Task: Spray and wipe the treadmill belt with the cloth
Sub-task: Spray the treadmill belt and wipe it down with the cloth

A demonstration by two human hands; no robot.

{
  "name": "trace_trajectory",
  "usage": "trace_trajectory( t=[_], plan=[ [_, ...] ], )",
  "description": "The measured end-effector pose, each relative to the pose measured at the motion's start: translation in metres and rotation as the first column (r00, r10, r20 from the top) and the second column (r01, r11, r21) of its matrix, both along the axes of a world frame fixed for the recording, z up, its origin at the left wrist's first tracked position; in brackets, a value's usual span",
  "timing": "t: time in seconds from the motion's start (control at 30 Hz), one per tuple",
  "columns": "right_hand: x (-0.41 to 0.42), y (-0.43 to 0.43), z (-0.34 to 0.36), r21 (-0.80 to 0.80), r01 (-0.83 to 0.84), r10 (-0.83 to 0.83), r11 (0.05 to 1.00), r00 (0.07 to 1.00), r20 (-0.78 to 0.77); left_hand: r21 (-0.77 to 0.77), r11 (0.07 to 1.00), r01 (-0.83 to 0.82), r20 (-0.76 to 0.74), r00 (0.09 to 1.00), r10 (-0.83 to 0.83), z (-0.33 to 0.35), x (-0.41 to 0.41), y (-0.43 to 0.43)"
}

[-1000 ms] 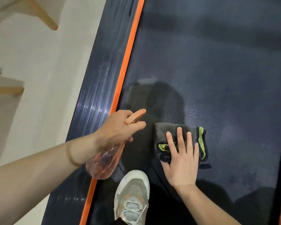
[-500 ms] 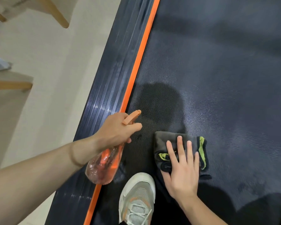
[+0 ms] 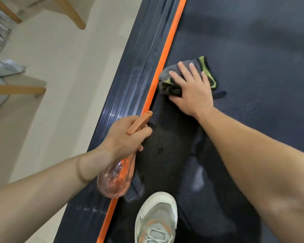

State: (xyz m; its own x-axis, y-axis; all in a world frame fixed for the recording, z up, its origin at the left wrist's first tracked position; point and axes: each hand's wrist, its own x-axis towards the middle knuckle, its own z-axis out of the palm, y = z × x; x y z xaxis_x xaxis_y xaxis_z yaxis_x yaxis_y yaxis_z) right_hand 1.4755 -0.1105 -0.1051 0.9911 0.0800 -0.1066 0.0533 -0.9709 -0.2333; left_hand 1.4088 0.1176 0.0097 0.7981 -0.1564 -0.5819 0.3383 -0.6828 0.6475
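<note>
The dark textured treadmill belt (image 3: 253, 58) fills the right side of the view. My right hand (image 3: 191, 88) presses flat on a folded grey cloth (image 3: 167, 74) with green trim, at the belt's left edge beside the orange strip (image 3: 167, 46). My left hand (image 3: 126, 135) grips the neck of a clear pink spray bottle (image 3: 114, 181) with an orange trigger, held over the belt's left edge nearer to me. The bottle's body hangs below the wrist, over the orange strip.
A grey ribbed side rail (image 3: 130, 81) runs left of the orange strip. My shoe (image 3: 156, 218) stands on the belt near the bottom. Pale floor (image 3: 60, 67), wooden furniture legs (image 3: 18, 89) and a light blue object lie to the left.
My right hand has pushed the cloth forward and left, from beside the bottle hand up to the orange strip. The left hand with the bottle has stayed about where it was.
</note>
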Motion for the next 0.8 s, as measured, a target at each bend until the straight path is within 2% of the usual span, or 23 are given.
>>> trace_trajectory(
  t=[0.07, 0.13, 0.2, 0.27, 0.33, 0.37, 0.4, 0.5, 0.6, 0.7, 0.8],
  plan=[
    [-0.011, 0.014, 0.001, 0.014, 0.088, -0.088, 0.996, 0.996, 0.004, -0.041, 0.998, -0.047, -0.037, 0.998, 0.046, 0.004, 0.006, -0.002],
    [-0.064, 0.033, 0.002, 0.028, 0.065, -0.065, 0.997, 0.998, 0.007, -0.073, 0.993, -0.093, -0.063, 0.994, 0.088, 0.006, 0.011, -0.006],
    [-0.135, 0.047, 0.003, 0.040, -0.134, 0.135, 0.990, 0.990, -0.031, -0.077, 0.993, -0.093, -0.053, 0.995, 0.089, 0.008, 0.013, -0.012],
    [-0.175, 0.039, 0.002, 0.084, -0.357, 0.361, 0.930, 0.932, -0.037, -0.072, 0.995, -0.076, -0.030, 0.997, 0.074, 0.009, 0.015, -0.017],
    [-0.156, 0.014, 0.000, 0.081, -0.498, 0.501, 0.863, 0.865, -0.026, -0.075, 0.996, -0.057, -0.023, 0.998, 0.055, 0.010, 0.015, -0.021],
    [-0.134, 0.002, -0.001, 0.050, -0.516, 0.517, 0.855, 0.855, -0.039, -0.080, 0.996, -0.050, -0.025, 0.998, 0.048, 0.010, 0.016, -0.022],
    [-0.105, -0.010, -0.004, 0.011, -0.487, 0.487, 0.873, 0.873, -0.027, -0.078, 0.996, -0.038, -0.031, 0.999, 0.036, 0.011, 0.016, -0.022],
    [-0.020, -0.043, 0.000, -0.017, -0.187, 0.186, 0.982, 0.981, -0.059, -0.067, 0.998, 0.019, -0.037, 0.999, -0.022, 0.012, 0.013, -0.021],
    [-0.009, -0.046, 0.003, -0.012, 0.041, -0.041, 0.999, 0.996, -0.079, -0.060, 0.998, 0.036, -0.055, 0.998, -0.039, 0.014, 0.011, -0.021],
    [-0.086, -0.021, 0.004, -0.010, 0.049, -0.049, 0.999, 0.999, -0.009, -0.055, 0.996, 0.068, -0.067, 0.995, -0.072, 0.014, 0.007, -0.032],
    [-0.192, -0.008, 0.004, -0.005, -0.110, 0.110, 0.994, 0.993, -0.031, -0.057, 0.994, 0.098, -0.111, 0.988, -0.104, 0.006, 0.006, -0.055]
  ],
)
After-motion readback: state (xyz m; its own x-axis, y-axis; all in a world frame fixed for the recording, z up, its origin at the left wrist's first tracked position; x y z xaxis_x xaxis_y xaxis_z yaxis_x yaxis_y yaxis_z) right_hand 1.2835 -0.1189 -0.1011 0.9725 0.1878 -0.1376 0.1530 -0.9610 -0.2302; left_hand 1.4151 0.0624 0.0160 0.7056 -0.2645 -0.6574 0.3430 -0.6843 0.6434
